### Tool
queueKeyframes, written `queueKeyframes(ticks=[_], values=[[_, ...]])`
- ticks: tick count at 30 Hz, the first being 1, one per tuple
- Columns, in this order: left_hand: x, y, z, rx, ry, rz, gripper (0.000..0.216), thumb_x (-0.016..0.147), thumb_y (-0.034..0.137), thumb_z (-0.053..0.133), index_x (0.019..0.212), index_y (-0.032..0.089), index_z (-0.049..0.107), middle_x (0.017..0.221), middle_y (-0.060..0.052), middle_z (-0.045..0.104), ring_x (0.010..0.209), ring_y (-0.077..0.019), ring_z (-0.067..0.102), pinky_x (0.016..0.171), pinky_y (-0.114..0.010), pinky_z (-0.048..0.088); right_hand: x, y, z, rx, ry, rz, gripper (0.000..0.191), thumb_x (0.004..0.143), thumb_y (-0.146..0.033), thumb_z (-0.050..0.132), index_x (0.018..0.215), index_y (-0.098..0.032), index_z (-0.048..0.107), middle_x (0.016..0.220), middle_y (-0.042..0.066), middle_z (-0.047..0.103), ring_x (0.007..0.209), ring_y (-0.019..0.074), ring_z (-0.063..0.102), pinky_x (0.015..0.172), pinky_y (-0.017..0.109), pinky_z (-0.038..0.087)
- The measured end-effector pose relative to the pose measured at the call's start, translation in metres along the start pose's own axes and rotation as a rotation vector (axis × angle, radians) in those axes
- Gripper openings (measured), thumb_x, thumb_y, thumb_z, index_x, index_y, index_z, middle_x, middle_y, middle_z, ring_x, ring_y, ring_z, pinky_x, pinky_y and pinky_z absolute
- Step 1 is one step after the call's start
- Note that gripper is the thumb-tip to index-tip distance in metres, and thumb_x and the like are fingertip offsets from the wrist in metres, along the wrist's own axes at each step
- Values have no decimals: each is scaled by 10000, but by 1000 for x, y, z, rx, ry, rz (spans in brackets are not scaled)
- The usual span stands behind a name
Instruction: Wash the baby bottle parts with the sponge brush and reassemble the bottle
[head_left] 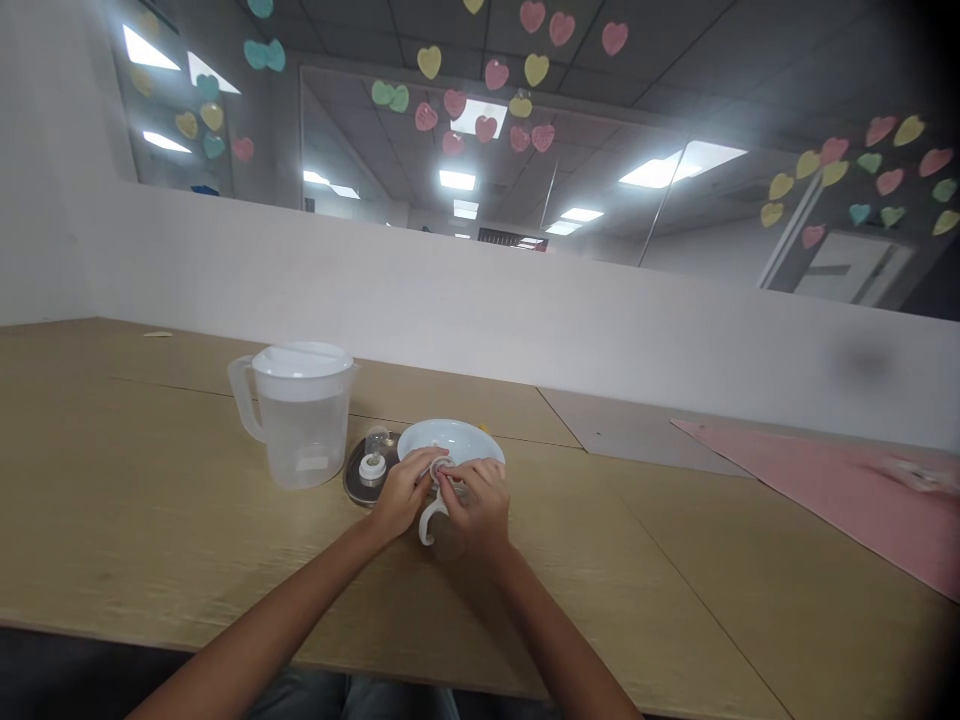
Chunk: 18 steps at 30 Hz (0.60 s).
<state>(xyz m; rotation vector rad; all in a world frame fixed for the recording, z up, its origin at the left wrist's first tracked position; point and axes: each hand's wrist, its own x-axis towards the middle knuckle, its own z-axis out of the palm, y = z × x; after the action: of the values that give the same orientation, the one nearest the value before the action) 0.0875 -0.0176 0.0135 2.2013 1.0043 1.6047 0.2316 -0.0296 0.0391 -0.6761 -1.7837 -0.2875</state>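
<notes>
Both hands meet over the table, just in front of a white bowl (pixel 457 432). Between them is a white plastic piece with a round opening and a curved, hook-like handle (pixel 427 525) that hangs down toward me. My left hand (pixel 405 490) is closed around its left side. The fingers of my right hand (pixel 480 500) pinch at the round opening; whether they hold a smaller part there cannot be made out. Left of my left hand, a dark metal tray (pixel 352 480) carries a small white ring-shaped part (pixel 372 468) and a clear dome-like piece (pixel 379 438).
A translucent lidded pitcher (pixel 304 430) stands left of the tray. A pink sheet (pixel 847 490) covers the table's right side, with a clear plastic wrapper (pixel 911 472) on it. Behind the table (pixel 187 480) rises a white wall with windows.
</notes>
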Motion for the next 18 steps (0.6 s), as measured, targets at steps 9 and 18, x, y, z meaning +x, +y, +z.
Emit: queueKeyframes(ticks=[9, 18], values=[[0, -11, 2, 52, -47, 3, 340, 924, 367, 380, 1067, 174, 620, 1102, -91, 649, 1077, -207, 556, 958, -360, 425, 0, 2, -1, 4, 112, -112, 79, 824, -174, 576, 761, -212, 605, 636, -20, 624, 627, 122, 537, 686, 315, 385], [0, -20, 4, 85, -28, 11, 309, 920, 327, 393, 1053, 177, 627, 1074, -83, 666, 1053, -200, 582, 979, -368, 422, 2, 0, -8, 16, 133, -238, 102, 837, -114, 517, 873, -204, 546, 814, 39, 651, 785, 161, 601, 717, 336, 479]])
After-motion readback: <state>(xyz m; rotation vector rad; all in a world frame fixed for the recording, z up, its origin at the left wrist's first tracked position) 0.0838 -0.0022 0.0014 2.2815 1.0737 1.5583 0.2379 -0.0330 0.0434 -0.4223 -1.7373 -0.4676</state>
